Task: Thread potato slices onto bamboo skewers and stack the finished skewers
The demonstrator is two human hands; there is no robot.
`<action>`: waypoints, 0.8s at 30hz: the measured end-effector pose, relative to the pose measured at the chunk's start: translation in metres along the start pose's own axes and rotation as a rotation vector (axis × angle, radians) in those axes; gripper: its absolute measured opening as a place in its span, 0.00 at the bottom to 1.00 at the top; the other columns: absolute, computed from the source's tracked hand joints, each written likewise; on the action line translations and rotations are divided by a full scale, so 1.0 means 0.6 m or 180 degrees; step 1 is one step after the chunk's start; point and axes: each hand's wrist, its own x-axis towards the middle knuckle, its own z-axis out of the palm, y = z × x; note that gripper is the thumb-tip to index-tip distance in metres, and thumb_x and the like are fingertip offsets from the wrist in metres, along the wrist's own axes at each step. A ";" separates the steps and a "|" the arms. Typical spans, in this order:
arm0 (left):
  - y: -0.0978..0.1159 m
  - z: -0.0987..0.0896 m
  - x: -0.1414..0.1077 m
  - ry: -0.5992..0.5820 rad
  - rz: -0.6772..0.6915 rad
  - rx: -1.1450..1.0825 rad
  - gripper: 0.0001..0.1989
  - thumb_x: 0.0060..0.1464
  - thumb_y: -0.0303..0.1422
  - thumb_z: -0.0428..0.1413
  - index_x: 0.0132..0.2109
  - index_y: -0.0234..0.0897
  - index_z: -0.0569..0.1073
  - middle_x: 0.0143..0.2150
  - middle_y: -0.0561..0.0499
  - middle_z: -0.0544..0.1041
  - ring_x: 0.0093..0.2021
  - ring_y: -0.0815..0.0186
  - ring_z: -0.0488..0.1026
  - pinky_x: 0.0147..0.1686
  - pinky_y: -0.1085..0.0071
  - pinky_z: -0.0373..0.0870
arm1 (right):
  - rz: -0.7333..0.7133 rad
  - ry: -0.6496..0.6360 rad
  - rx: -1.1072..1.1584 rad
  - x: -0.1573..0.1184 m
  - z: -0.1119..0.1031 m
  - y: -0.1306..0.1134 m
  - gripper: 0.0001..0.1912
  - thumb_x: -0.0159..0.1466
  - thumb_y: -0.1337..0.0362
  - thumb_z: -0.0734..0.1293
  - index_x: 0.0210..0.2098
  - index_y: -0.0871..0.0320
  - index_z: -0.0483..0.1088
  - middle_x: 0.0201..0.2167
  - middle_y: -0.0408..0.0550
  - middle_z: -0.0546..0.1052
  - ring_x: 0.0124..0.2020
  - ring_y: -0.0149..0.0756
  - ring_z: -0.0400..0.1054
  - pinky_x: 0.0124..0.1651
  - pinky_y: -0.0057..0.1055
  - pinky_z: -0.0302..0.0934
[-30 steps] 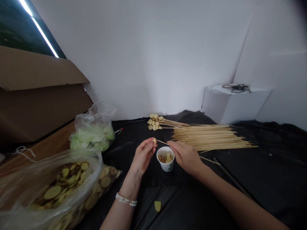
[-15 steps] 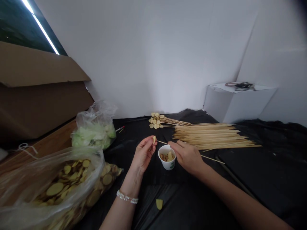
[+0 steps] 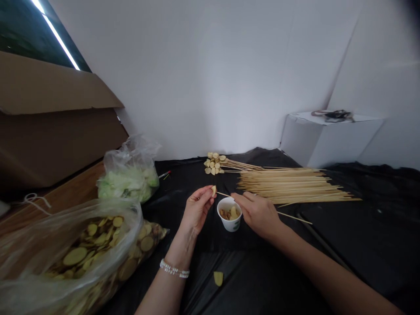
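Between thumb and fingers, my left hand (image 3: 199, 206) pinches a pale potato slice (image 3: 214, 190). My right hand (image 3: 256, 211) grips a thin wooden skewer (image 3: 294, 217), whose front end points left at the slice; its other end sticks out behind the hand. Just below and between the hands stands a white paper cup (image 3: 231, 225) with slices in it. Beyond them lie several skewers with slices on their ends (image 3: 215, 163), beside a wide spread of bare skewers (image 3: 288, 186).
An open plastic bag of potato slices (image 3: 127, 218) fills the lower left, with a bag of pale green vegetables (image 3: 131, 181) behind it. One loose slice (image 3: 218, 278) lies in front. A white box (image 3: 328, 135) stands back right, a cardboard box (image 3: 59, 131) left.
The view has shifted slightly. Both hands keep nearly the same places and hold the slice and the skewer as before.
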 end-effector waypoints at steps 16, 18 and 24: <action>-0.002 0.003 -0.002 0.0038 0.0626 0.0708 0.22 0.40 0.31 0.66 0.46 0.36 0.77 0.29 0.50 0.79 0.30 0.70 0.73 0.33 0.74 0.68 | 0.0010 -0.0037 0.0004 -0.001 0.001 -0.006 0.15 0.66 0.68 0.56 0.48 0.53 0.71 0.31 0.44 0.74 0.29 0.30 0.67 0.28 0.27 0.51; -0.001 0.006 -0.004 -0.0010 0.0421 0.0506 0.22 0.41 0.31 0.66 0.47 0.36 0.77 0.30 0.50 0.78 0.29 0.72 0.72 0.31 0.76 0.67 | -0.0009 0.0053 0.0073 -0.001 0.003 -0.005 0.15 0.67 0.67 0.56 0.48 0.53 0.70 0.31 0.44 0.74 0.29 0.30 0.67 0.29 0.27 0.52; 0.002 0.009 -0.007 -0.0005 0.0258 0.0353 0.09 0.41 0.34 0.65 0.31 0.32 0.79 0.27 0.51 0.75 0.27 0.75 0.68 0.27 0.79 0.64 | -0.0111 0.0342 0.0311 -0.002 0.007 -0.004 0.15 0.68 0.65 0.54 0.45 0.56 0.71 0.32 0.47 0.74 0.32 0.31 0.68 0.33 0.26 0.56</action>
